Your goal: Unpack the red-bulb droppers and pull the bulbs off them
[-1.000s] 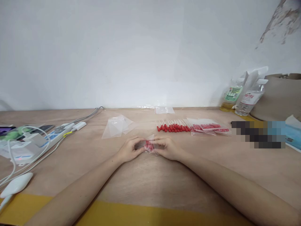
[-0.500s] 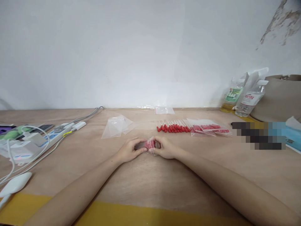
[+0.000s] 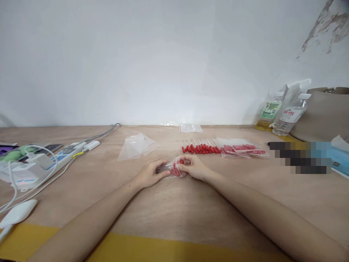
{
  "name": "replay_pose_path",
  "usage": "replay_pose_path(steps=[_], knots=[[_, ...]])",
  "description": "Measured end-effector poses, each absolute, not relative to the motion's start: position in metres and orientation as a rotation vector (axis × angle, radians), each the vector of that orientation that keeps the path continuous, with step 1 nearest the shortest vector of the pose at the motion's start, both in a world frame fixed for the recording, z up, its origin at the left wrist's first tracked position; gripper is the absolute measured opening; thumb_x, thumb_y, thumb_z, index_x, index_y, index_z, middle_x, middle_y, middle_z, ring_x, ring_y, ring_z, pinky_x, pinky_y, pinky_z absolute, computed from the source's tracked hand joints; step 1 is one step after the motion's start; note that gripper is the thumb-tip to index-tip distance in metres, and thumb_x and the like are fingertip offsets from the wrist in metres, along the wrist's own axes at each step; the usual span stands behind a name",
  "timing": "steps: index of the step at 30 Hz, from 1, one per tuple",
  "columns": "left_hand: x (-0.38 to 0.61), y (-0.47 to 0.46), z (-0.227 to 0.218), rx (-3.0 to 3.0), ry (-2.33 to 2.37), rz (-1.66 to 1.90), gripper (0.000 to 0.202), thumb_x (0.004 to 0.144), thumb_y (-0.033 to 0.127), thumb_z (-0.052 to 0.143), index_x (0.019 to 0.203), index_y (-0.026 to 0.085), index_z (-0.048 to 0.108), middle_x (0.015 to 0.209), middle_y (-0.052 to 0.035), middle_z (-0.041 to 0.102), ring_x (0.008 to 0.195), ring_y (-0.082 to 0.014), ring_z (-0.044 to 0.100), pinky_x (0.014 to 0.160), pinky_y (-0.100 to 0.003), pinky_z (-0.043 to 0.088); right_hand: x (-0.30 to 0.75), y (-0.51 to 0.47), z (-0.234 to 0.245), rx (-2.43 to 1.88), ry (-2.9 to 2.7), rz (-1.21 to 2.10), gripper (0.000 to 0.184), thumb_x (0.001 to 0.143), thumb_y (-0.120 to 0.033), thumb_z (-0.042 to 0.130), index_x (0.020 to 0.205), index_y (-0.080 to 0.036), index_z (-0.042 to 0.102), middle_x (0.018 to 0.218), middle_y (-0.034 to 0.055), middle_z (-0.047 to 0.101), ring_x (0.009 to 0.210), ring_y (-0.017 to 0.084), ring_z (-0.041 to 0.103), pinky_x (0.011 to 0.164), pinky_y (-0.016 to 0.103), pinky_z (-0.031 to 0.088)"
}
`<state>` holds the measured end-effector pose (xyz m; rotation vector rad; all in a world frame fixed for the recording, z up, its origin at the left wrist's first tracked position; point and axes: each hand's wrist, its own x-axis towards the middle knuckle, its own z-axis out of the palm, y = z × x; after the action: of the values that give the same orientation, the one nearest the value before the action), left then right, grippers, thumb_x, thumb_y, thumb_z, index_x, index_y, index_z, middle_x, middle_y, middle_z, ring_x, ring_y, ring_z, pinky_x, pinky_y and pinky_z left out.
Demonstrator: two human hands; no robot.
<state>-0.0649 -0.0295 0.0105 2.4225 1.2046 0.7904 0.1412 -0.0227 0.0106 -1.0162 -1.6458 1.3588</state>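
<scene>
Between my hands, low over the table, is a clear plastic bag (image 3: 173, 170) with several red-tipped sticks inside. My left hand (image 3: 151, 173) is closed around the bag's left end, thumb along the near side. At the right end, my right hand (image 3: 195, 167) pinches the bag near the red tips, fingers curled. The sticks' thin ends are mostly hidden in my left hand. Just beyond lies a row of loose red-tipped sticks (image 3: 201, 148), tips toward me. Beside them on the right are filled clear bags (image 3: 242, 148) of the same sticks, overlapping each other.
Flat clear bags (image 3: 133, 146) lie beyond my left hand, and another small bag (image 3: 191, 128) is by the wall. A power strip (image 3: 61, 158) with chargers and cables occupies the left. Plastic bottles (image 3: 291, 114) and a beige bag (image 3: 321, 112) stand at the back right.
My right hand has shifted slightly right, and the bag has spread out so more of the red tips show. My left hand has stayed in place.
</scene>
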Motion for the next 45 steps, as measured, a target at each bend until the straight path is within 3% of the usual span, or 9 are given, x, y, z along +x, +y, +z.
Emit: replay_pose_path(steps=[4,8,11,18,22,31,37,41,45], knots=[[-0.066,-0.029,0.01,2.418,1.227,0.769,0.038,0.077,0.044,0.052,0.104,0.018,0.057,0.091,-0.0031,0.063,0.078,-0.0161,0.057,0.068,-0.026,0.046,0.148,-0.015,0.013,-1.116,-1.593,1.371,0.023,0.067,-0.03,0.065,0.085,-0.015,0.06,0.063,-0.0005,0.061,0.044,0.007,0.053,0.033,0.014,0.036],[-0.067,-0.028,0.009,2.408,1.264,0.771,0.041,0.076,0.046,0.053,0.106,0.018,0.056,0.095,-0.0039,0.063,0.081,-0.0176,0.058,0.07,-0.027,0.046,0.177,0.004,0.032,-1.132,-1.503,1.444,0.02,0.062,-0.025,0.07,0.076,-0.014,0.061,0.069,0.0035,0.065,0.052,0.008,0.058,0.05,0.02,0.05],[-0.068,-0.028,0.01,2.403,1.275,0.758,0.041,0.076,0.046,0.053,0.106,0.018,0.056,0.097,-0.0047,0.063,0.084,-0.0189,0.058,0.072,-0.029,0.047,0.21,0.018,0.051,-1.134,-1.437,1.294,0.016,0.061,-0.021,0.068,0.072,-0.014,0.06,0.069,0.0044,0.065,0.057,0.01,0.059,0.057,0.023,0.051],[-0.069,-0.026,0.008,2.414,1.291,0.776,0.041,0.075,0.046,0.054,0.105,0.018,0.056,0.095,-0.004,0.063,0.081,-0.0181,0.059,0.07,-0.028,0.047,0.262,0.043,0.041,-1.238,-1.552,0.163,0.026,0.068,-0.022,0.058,0.092,-0.013,0.061,0.079,0.0063,0.065,0.07,0.015,0.06,0.07,0.03,0.049],[-0.069,-0.025,0.006,2.419,1.288,0.78,0.041,0.075,0.046,0.055,0.105,0.018,0.056,0.094,-0.0038,0.063,0.081,-0.0178,0.059,0.069,-0.028,0.047,0.269,0.048,0.022,-1.332,-1.857,-0.084,0.029,0.07,-0.014,0.051,0.096,-0.014,0.062,0.09,0.0078,0.065,0.079,0.017,0.06,0.076,0.031,0.046],[-0.069,-0.026,0.01,2.426,1.284,0.74,0.042,0.076,0.047,0.053,0.106,0.017,0.056,0.096,-0.0042,0.062,0.082,-0.018,0.058,0.07,-0.028,0.046,0.273,0.045,0.026,-1.539,-1.932,0.277,0.047,0.071,-0.029,0.058,0.116,-0.016,0.053,0.1,0.0086,0.064,0.079,0.017,0.063,0.073,0.027,0.047],[-0.068,-0.027,0.011,2.434,1.303,0.736,0.042,0.076,0.046,0.054,0.105,0.017,0.056,0.096,-0.0046,0.063,0.082,-0.0182,0.058,0.07,-0.028,0.046,0.268,0.042,0.035,-1.657,-1.744,-0.087,0.025,0.076,-0.031,0.048,0.085,-0.017,0.067,0.079,0.0058,0.067,0.071,0.018,0.059,0.067,0.029,0.043],[-0.068,-0.028,0.012,2.434,1.295,0.738,0.042,0.076,0.046,0.053,0.106,0.018,0.055,0.096,-0.0044,0.063,0.082,-0.0184,0.059,0.07,-0.028,0.047,0.245,0.03,0.037,-1.443,-1.789,0.172,0.021,0.071,-0.031,0.053,0.076,-0.016,0.066,0.063,0.002,0.064,0.059,0.013,0.055,0.057,0.024,0.041],[-0.068,-0.029,0.012,2.426,1.293,0.756,0.044,0.075,0.047,0.054,0.108,0.018,0.055,0.1,-0.0052,0.062,0.085,-0.0189,0.059,0.072,-0.029,0.047,0.205,0.014,0.03,-1.078,-2.03,0.547,0.017,0.069,-0.028,0.057,0.076,-0.017,0.068,0.073,0.0022,0.066,0.063,0.012,0.056,0.058,0.022,0.042]])
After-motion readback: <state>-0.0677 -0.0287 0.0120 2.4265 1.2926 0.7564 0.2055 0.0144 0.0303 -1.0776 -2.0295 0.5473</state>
